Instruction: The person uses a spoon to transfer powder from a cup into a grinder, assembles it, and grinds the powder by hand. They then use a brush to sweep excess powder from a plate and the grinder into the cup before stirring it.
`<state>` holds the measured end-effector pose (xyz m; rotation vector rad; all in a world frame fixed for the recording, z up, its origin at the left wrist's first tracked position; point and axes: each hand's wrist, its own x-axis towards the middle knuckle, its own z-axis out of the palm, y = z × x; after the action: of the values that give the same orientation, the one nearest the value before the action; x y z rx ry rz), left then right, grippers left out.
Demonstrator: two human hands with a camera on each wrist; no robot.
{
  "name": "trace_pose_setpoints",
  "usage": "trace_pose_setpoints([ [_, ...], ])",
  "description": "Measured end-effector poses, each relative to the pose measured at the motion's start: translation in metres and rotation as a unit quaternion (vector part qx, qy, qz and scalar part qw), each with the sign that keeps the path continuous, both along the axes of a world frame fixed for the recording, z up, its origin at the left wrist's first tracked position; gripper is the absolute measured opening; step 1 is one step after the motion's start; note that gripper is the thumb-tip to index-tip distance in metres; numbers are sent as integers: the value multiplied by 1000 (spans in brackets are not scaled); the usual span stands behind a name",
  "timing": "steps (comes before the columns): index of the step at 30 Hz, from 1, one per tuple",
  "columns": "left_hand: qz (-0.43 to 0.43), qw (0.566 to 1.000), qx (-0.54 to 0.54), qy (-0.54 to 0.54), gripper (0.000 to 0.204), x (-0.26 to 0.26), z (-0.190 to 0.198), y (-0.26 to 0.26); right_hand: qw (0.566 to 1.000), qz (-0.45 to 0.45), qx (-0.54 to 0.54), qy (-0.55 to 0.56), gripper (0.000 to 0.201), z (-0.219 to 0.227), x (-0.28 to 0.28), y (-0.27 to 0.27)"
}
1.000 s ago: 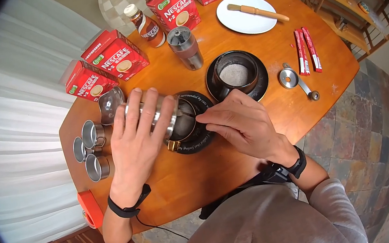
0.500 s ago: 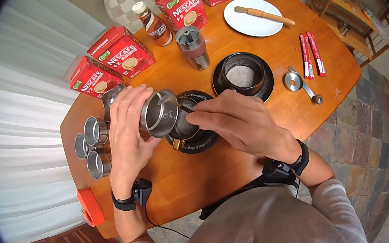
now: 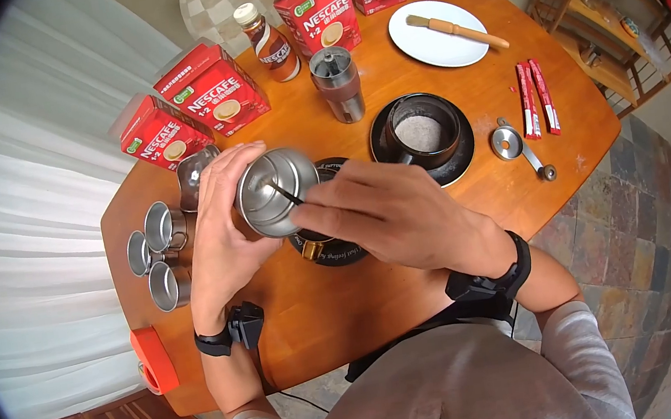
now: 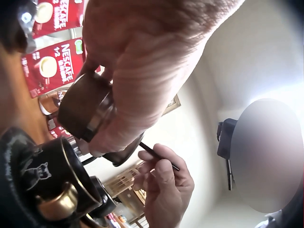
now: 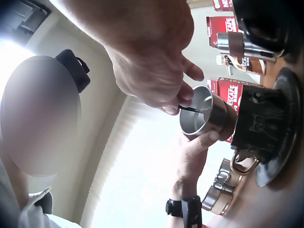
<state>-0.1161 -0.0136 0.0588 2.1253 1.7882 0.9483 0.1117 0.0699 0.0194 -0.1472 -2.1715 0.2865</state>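
Observation:
My left hand (image 3: 223,224) grips a steel cup (image 3: 261,207), tilted so its mouth faces up toward the head camera. Between thumb and fingers, my right hand (image 3: 391,211) pinches a thin dark-handled tool (image 3: 288,195); its far end reaches inside the steel cup. The right wrist view shows the dark handle entering over the rim. Below and beside the hands stands a black cup with a gold handle (image 5: 259,121) on a black lettered saucer (image 3: 342,255). My right hand and the steel cup hide most of it in the head view.
Right of centre, another black cup (image 3: 449,128) contains pale powder. Behind stands a coffee grinder (image 3: 338,90); its crank lid (image 3: 506,140) lies at right. Metal cups (image 3: 165,283) sit at left, Nescafe boxes (image 3: 219,98) behind. A brush (image 3: 456,31) rests on a white plate (image 3: 425,49).
My left hand has turned the steel cup from lying over the black cup to mouth toward me. My right hand has moved left, bringing the tool from over the black cup into the steel cup.

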Motion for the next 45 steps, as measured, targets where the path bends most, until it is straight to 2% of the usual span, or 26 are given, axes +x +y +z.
trace_pose_setpoints([
  [4,-3,999,-12,-37,89,-2,1,-3,999,-31,-37,12,42,4,-5,2],
  [7,-4,996,-12,-91,90,-7,-2,-4,999,-28,-26,-17,40,1,-4,0],
  [10,-10,992,-42,-122,91,-8,2,-5,999,-19,-29,3,38,8,-7,-7],
  [13,-18,993,-35,-113,92,-7,3,-7,998,-59,-25,26,36,10,-15,-4],
  [17,-22,988,-39,-149,92,-9,3,-8,999,-45,-23,11,36,11,-16,-6],
  [19,-32,982,-45,-179,93,-9,2,-7,999,-31,-31,22,37,11,-17,-8],
  [22,-37,980,-44,-192,96,-9,-1,-8,991,-42,-67,105,31,11,-27,-6],
  [28,-41,980,-30,-191,98,-12,-4,-8,983,-60,-133,113,28,13,-34,-16],
  [34,-29,977,-39,-209,97,-8,-5,-7,988,-13,-138,71,27,16,-28,-15],
  [40,-42,978,-37,-201,97,-4,-5,-7,984,-72,-120,107,25,24,-32,-12],
  [45,-41,980,-23,-196,97,-4,-8,-6,984,-59,-140,97,22,23,-33,-16],
])
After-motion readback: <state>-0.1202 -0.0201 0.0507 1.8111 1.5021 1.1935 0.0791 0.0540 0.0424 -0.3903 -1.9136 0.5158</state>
